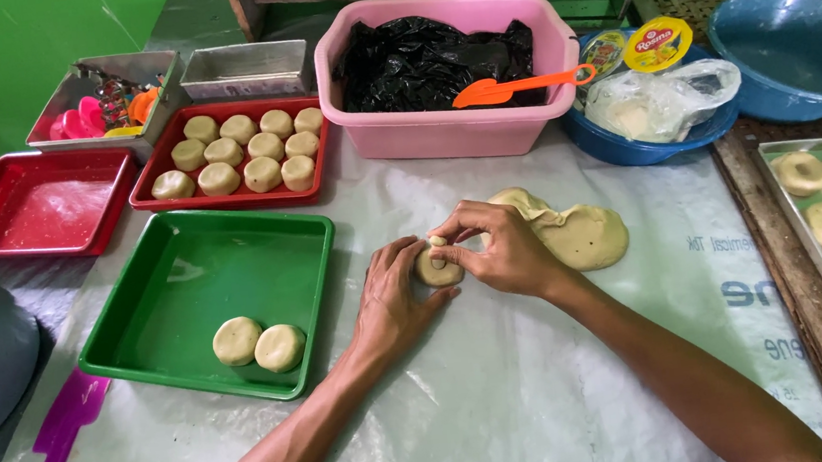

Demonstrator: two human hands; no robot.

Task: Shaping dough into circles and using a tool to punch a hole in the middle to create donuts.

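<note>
A person's two bare hands meet over a small round dough piece (438, 269) on the plastic-covered tabletop (507, 392). The left hand (392, 298) cups its near-left side; the right hand (503, 247) pinches its top from the far right. A larger dough mass (577, 235) lies just beyond, and a green tray (184, 273) sits to the left.

A small bakery (dough rounds (241, 152) fill trays (144, 191)).

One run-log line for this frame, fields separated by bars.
left hand cupping small round dough piece | right hand pinching its top | green plastic tray: two dough rounds
</note>
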